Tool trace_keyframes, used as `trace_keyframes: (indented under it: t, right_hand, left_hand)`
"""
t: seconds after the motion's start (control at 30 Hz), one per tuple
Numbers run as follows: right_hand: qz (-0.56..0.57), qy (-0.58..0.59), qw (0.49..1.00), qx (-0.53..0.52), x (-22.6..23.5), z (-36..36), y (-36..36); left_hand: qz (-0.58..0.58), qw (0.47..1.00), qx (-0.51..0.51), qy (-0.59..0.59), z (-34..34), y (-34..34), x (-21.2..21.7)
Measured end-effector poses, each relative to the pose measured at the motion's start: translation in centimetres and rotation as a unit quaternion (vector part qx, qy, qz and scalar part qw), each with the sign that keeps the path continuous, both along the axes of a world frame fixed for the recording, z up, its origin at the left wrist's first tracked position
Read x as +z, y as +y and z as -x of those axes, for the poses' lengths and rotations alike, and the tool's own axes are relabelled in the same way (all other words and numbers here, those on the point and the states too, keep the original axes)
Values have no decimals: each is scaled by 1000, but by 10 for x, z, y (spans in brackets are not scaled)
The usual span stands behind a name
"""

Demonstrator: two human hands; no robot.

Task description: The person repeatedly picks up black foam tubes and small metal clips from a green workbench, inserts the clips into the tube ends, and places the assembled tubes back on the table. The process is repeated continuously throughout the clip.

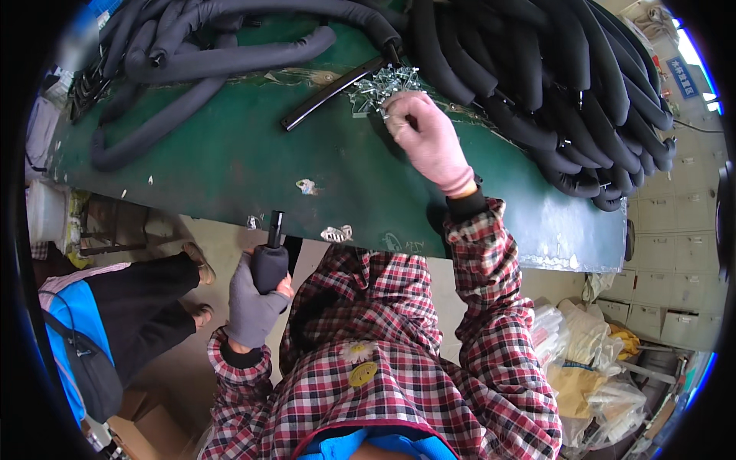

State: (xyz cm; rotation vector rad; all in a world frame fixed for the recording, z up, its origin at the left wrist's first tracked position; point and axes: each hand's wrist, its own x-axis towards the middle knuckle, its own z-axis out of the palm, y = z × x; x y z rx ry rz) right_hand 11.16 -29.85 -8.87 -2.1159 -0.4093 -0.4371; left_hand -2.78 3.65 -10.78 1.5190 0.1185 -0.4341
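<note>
My left hand [253, 307], in a grey glove with bare fingertips, is wrapped round a black foam-covered tube [270, 267]. A bare dark metal end of that tube points up, just off the table's front edge. My right hand [431, 146], in a pink glove, reaches over the green table to the near side of a heap of small silvery screws [387, 80]. Its fingers are drawn together at the heap; whatever is between them is hidden. Beside the heap lies a black metal tube [326, 98] with holes near its end.
Bent foam-covered tubes are piled at the table's back right [537, 69] and back left [230, 61]. The green table [230, 169] has scuffed patches. A person in dark trousers [146, 307] is at left. Plastic bags [586, 360] and grey lockers [675, 238] are at right.
</note>
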Motion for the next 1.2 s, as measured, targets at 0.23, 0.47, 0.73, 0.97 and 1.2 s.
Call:
trace_keyframes:
  t: [0.23, 0.47, 0.73, 0.97, 1.2]
  right_hand:
    - [-369, 352, 840, 186, 9, 83, 50]
    - [-356, 448, 782, 246, -4, 110, 86]
    - [-441, 525, 711, 156, -3, 119, 96]
    - [-449, 453, 760, 125, -11, 139, 109]
    - [-391, 519, 750, 120, -4, 143, 117]
  left_hand:
    - [-95, 985, 59, -135, 5, -15, 15]
    - [-66, 978, 48, -190, 1, -46, 41]
    - [-33, 980, 43, -192, -3, -45, 8]
    - [-58, 984, 51, -160, 0, -46, 7]
    - [-74, 985, 38, -149, 2, -39, 14]
